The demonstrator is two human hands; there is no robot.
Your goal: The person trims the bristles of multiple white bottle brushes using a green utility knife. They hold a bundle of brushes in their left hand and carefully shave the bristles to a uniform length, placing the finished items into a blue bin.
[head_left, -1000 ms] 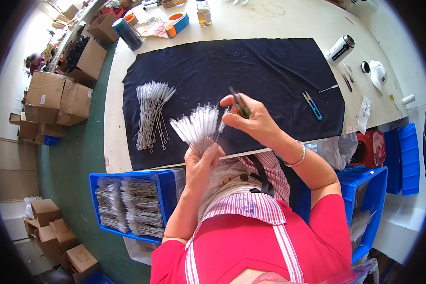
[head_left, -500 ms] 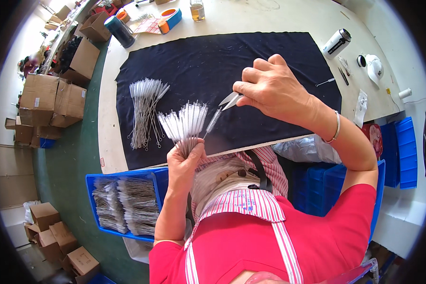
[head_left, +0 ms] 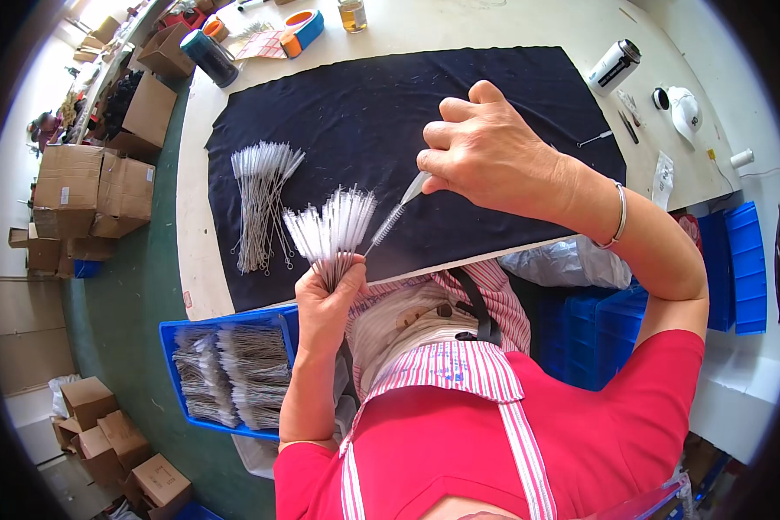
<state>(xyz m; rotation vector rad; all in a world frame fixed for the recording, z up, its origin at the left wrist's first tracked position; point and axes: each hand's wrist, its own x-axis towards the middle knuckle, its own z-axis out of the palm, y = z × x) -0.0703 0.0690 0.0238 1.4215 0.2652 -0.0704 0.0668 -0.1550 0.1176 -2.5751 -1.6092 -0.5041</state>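
My left hand [head_left: 325, 303] is closed around the wire stems of a fanned bunch of small white-bristled tube brushes [head_left: 331, 230]. One single brush [head_left: 387, 227] sticks out to the right of that bunch, tilted up and away. My right hand [head_left: 494, 156] is closed on small metal snips [head_left: 417, 186], whose blades look closed together at the tip of this single brush. Both hands are over the near part of a dark cloth [head_left: 459, 95]. Farther left on the cloth lies a pile of similar brushes [head_left: 264, 204], bristles pointing away from me.
A blue bin [head_left: 166, 364] full of brushes stands at the left below the table [head_left: 201, 260]. One loose brush [head_left: 594, 139] lies at the cloth's right. A dark bottle [head_left: 208, 59], a tape roll [head_left: 302, 33], a white bottle [head_left: 614, 67] and a white cap [head_left: 685, 113] surround the cloth.
The snips' blades have gone from spread to closed at the single brush's tip. Both hands have shifted slightly left in the picture, the right one also a little upward.
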